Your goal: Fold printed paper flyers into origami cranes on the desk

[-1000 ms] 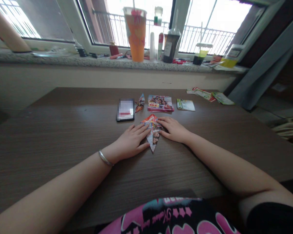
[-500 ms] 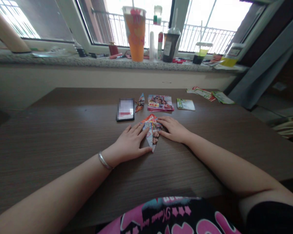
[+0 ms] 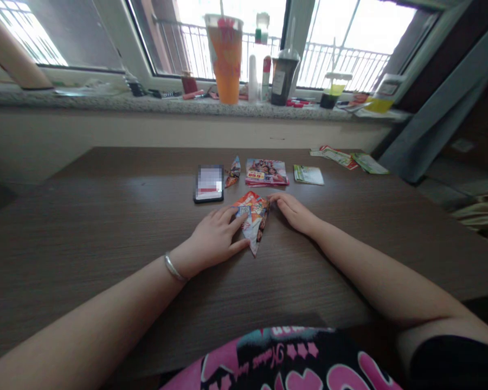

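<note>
A colourful folded paper piece point(image 3: 255, 222), pointed toward me, lies on the dark wooden table point(image 3: 106, 227). My left hand point(image 3: 213, 236) rests flat with fingers spread on the paper's left side, a silver bangle point(image 3: 174, 267) on the wrist. My right hand point(image 3: 293, 212) is at the paper's right edge, fingertips lifting a flap at its upper right corner.
A phone point(image 3: 209, 183), a small folded paper shape point(image 3: 233, 171), a stack of printed sheets point(image 3: 266, 172) and a green card point(image 3: 308, 174) lie behind the hands. More leaflets point(image 3: 345, 157) sit at the far right. The windowsill holds an orange cup point(image 3: 226, 57), a dark cup point(image 3: 282, 75) and bottles.
My right hand has slid to the right and lifted the paper's right flap, which now stands partly raised. My left hand stays pressed on the left side.
</note>
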{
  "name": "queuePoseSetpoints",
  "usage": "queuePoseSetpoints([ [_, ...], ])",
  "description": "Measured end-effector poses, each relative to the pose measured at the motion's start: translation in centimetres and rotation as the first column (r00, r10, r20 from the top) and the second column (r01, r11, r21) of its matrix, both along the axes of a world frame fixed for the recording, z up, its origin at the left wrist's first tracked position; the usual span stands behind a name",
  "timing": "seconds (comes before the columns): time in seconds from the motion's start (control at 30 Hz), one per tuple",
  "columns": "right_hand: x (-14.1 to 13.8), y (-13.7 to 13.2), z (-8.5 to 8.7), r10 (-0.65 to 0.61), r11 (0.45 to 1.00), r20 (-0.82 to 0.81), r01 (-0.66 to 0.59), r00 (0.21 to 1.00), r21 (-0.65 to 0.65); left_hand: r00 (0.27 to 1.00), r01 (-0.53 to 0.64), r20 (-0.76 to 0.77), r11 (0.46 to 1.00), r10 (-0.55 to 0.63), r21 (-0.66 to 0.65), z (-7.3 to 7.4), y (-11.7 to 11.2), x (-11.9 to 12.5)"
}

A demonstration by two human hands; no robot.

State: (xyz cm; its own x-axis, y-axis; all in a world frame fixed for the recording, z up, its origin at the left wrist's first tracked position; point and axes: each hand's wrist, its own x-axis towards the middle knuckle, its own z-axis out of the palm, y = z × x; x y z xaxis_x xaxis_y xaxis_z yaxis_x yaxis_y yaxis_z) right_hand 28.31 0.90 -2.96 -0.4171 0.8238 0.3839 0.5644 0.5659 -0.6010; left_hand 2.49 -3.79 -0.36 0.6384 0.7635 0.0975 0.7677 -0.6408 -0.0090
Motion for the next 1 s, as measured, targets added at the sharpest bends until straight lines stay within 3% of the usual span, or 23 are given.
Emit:
queuePoseSetpoints([
  [0.13,0.3,0.0,-0.1,0.006,1.000,-0.023,-0.006,1.000,0.000,1.000,0.013,0.003,1.000,-0.013,0.021,-0.1,0.1,0.1],
  [0.33,0.5,-0.3,0.5,0.019,0.999,0.189,-0.024,0.982,0.026,0.999,0.045,0.014,0.996,-0.046,0.075,-0.7,0.8,0.2],
  [0.5,0.7,-0.7,0.8,0.051,0.995,0.260,-0.071,0.964,0.066,0.998,0.054,0.020,0.995,-0.056,0.088,-0.7,1.0,0.3],
  [0.67,0.7,-0.8,0.9,0.108,0.984,0.337,-0.148,0.936,0.098,0.999,0.018,0.047,0.999,-0.020,0.044,-1.0,1.1,0.3],
  [1.0,0.6,-0.8,0.9,0.104,0.984,0.452,-0.157,0.886,0.081,0.992,-0.005,0.126,0.998,0.014,-0.068,-1.0,1.6,0.3],
])
